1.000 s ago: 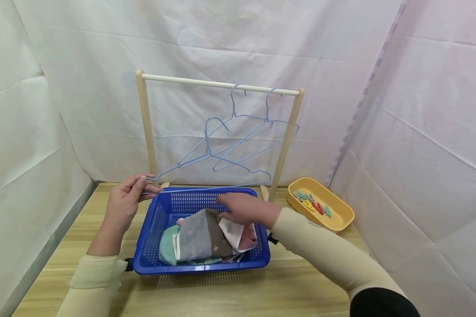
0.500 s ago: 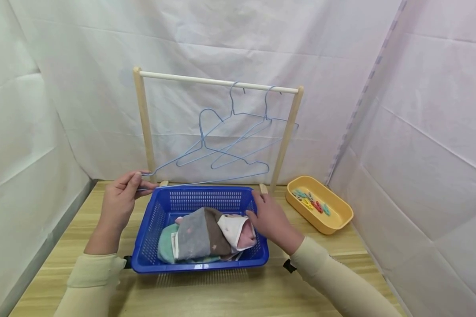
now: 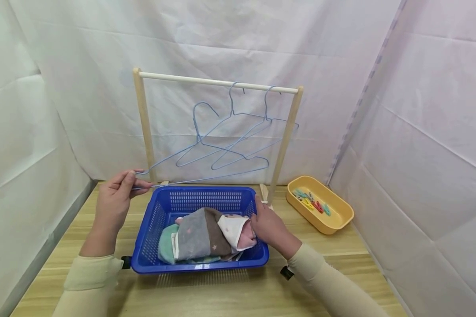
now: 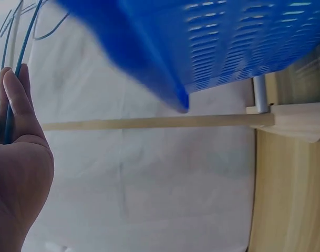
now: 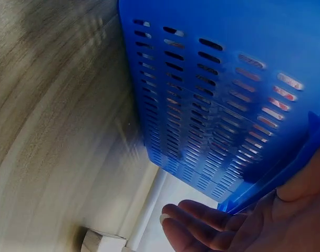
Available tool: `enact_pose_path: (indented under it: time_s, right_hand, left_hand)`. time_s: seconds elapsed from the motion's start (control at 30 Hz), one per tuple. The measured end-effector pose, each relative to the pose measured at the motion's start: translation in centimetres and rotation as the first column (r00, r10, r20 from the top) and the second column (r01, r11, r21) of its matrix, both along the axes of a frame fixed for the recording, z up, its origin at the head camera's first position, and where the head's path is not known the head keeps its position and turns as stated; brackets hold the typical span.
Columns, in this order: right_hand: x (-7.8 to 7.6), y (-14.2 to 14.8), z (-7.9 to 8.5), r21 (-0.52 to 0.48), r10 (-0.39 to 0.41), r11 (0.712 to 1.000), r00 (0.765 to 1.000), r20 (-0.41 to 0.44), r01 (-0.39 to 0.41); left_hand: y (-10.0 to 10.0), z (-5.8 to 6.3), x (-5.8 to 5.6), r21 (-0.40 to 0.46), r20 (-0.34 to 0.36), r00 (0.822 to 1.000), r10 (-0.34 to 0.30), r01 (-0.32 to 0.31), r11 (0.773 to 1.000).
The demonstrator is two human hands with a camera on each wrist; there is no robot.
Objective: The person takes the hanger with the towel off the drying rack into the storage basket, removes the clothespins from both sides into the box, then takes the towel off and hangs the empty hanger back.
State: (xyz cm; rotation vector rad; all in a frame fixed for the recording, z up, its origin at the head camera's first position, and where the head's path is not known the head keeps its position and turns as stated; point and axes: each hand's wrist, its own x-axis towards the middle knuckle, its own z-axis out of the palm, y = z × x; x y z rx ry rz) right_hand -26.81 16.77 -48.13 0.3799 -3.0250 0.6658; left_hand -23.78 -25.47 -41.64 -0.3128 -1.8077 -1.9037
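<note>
In the head view my left hand (image 3: 113, 200) pinches a blue wire clothes hanger (image 3: 198, 140) by its left end. The hanger's hook points up, and its bottom bar passes over the back of a blue plastic basket (image 3: 200, 267). Folded cloths lie in the basket, a grey and brown one (image 3: 194, 235) on top, a white and pink one (image 3: 232, 229) at its right, and teal fabric (image 3: 165, 244) beneath. My right hand (image 3: 270, 225) holds the basket's right rim, thumb over it. From the right wrist, the fingers (image 5: 202, 223) reach along outside the perforated wall.
Behind the basket stands a wooden rack with a white bar (image 3: 182, 79). Two more blue hangers (image 3: 232, 112) hang from its right half. A yellow tray (image 3: 343, 213) with several coloured clothespins (image 3: 317, 207) sits on the table at the right. White fabric walls surround the table.
My right hand has drawn back from over the cloths to the basket's right rim. My left hand has tilted and shifted the hanger slightly up and left.
</note>
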Motion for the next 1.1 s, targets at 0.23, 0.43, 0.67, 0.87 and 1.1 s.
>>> enact_pose_path:
  time_s: [0.23,0.43,0.67,0.87,1.1]
  right_hand:
    - [0.1,0.0,-0.3,-0.012,0.012,1.000,1.000,-0.003,-0.012]
    - [0.1,0.0,-0.2,-0.036,0.013,0.999,1.000,0.003,-0.013]
    - [0.0,0.0,-0.5,-0.037,0.014,0.999,1.000,-0.010,-0.014]
    - [0.0,0.0,-0.5,-0.032,0.006,0.999,1.000,-0.002,-0.006]
    - [0.0,0.1,-0.7,-0.039,-0.010,0.999,1.000,-0.005,0.010]
  left_hand:
    - [-2.0,2.4,1.5,0.147,-0.113,0.993,0.046,-0.029,0.989]
    - [-3.9,4.8,3.0,0.298,-0.205,0.970,0.130,-0.065,0.952]
    - [-5.6,6.8,3.2,0.350,-0.309,0.918,0.249,-0.134,0.927]
    - [-5.4,8.2,1.9,0.364,-0.236,0.913,0.334,-0.235,0.901]
    - [-2.2,7.9,-1.4,0.156,-0.200,0.881,0.428,-0.402,0.902]
